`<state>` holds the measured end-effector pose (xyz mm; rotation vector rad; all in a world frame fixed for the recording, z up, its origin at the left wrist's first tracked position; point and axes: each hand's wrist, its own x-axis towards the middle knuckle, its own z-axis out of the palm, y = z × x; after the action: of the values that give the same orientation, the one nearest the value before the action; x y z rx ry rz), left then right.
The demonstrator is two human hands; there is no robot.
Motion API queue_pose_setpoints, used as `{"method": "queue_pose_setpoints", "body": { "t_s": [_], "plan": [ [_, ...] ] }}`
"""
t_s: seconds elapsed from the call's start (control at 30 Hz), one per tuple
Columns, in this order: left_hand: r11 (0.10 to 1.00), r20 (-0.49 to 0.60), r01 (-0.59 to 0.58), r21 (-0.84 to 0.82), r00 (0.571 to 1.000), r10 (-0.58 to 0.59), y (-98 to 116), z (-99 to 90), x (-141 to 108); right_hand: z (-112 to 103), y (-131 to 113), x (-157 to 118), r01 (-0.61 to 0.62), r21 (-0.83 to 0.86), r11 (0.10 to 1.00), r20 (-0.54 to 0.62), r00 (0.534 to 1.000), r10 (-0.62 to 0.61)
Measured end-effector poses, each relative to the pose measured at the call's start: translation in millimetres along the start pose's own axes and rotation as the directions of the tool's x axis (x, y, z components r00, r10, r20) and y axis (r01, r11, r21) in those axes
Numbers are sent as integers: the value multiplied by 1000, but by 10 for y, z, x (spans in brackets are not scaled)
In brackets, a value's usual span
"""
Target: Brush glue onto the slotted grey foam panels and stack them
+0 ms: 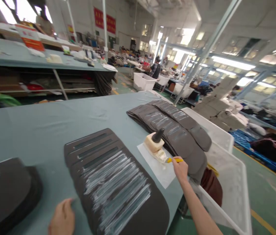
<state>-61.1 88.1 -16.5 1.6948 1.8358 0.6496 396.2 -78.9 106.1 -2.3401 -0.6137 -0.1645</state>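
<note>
Right hand [180,170] at about 4 o'clock from view centre, closed firmly around a slim yellow-handled tool [174,160], its tip hidden among pale smears at the edge of a white paper sheet [153,168]. On that sheet at 5 o'clock, a cream block-shaped container with a black conical nozzle [154,143], tilted and close beside the tool.

Left hand [62,218] at about 8 o'clock, open, fingers lightly curled, gripping nothing, just beside a dark grey padded panel with long slots and white brushed streaks [113,186]. That panel at 6 o'clock, flat on a long grey-blue cloth-covered table [30,127], between both hands.

At 3 o'clock, a fanned stack of matching dark grey panels [169,130]; at 8 o'clock, a black padded pile [6,192]. At 4 o'clock beyond the table edge, a white plastic bin [225,189] holding brown fabric [212,189]. Far off at 1 o'clock, a co-worker [155,69] at a bench.
</note>
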Motion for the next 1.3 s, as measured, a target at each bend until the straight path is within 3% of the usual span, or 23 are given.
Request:
{"method": "queue_pose_setpoints", "body": {
  "t_s": [0.13,0.23,0.33,0.47,0.6,0.67,0.73,0.8,0.93,1.0,1.03,1.1,1.17,1.2,1.23,1.27,1.3],
  "plan": [
    [992,-115,-98,-83,989,88,211,-59,98,121,-182,-71,-12,6,1000,93,996,12],
    [990,-133,-143,-4,981,141,268,-28,219,477,-639,-223,22,177,984,263,962,-69],
    [987,-123,-135,86,982,145,359,-9,328,929,-1306,-502,82,388,918,411,876,-252],
    [965,-110,-206,160,968,225,511,-19,519,1527,-2164,-957,142,560,816,478,749,-458],
    [941,-97,-223,252,962,254,552,-28,684,1975,-2661,-1391,263,615,744,494,606,-623],
    [928,-81,-233,290,960,267,541,-31,714,2118,-2718,-1471,334,618,711,499,532,-684],
    [923,-75,-239,301,959,273,526,-35,714,2196,-2641,-1363,380,588,714,513,507,-693],
    [926,-78,-237,295,960,270,516,-40,704,2210,-2468,-1067,411,498,763,525,558,-643],
    [935,-87,-222,275,963,254,512,-36,702,2113,-2195,-449,467,226,855,424,743,-517],
    [938,-90,-213,274,965,245,512,-24,710,2066,-2250,-472,494,207,844,363,763,-535],
    [938,-92,-209,275,966,242,510,-16,713,2057,-2327,-594,513,242,823,352,745,-567],
    [936,-97,-205,285,966,241,502,1,720,2079,-2524,-965,556,356,752,368,656,-659],
    [932,-99,-207,297,964,246,487,17,726,2138,-2680,-1301,584,526,618,401,470,-786],
    [930,-100,-209,301,963,249,479,25,729,2169,-2711,-1385,591,542,597,422,423,-802],
    [929,-100,-212,303,963,252,471,32,732,2194,-2701,-1390,595,545,590,436,400,-806],
    [929,-101,-213,303,962,254,465,38,735,2207,-2652,-1318,599,521,609,448,415,-792],
    [929,-102,-214,301,962,255,460,44,737,2210,-2569,-1182,597,472,648,452,468,-760]
  ]
}}
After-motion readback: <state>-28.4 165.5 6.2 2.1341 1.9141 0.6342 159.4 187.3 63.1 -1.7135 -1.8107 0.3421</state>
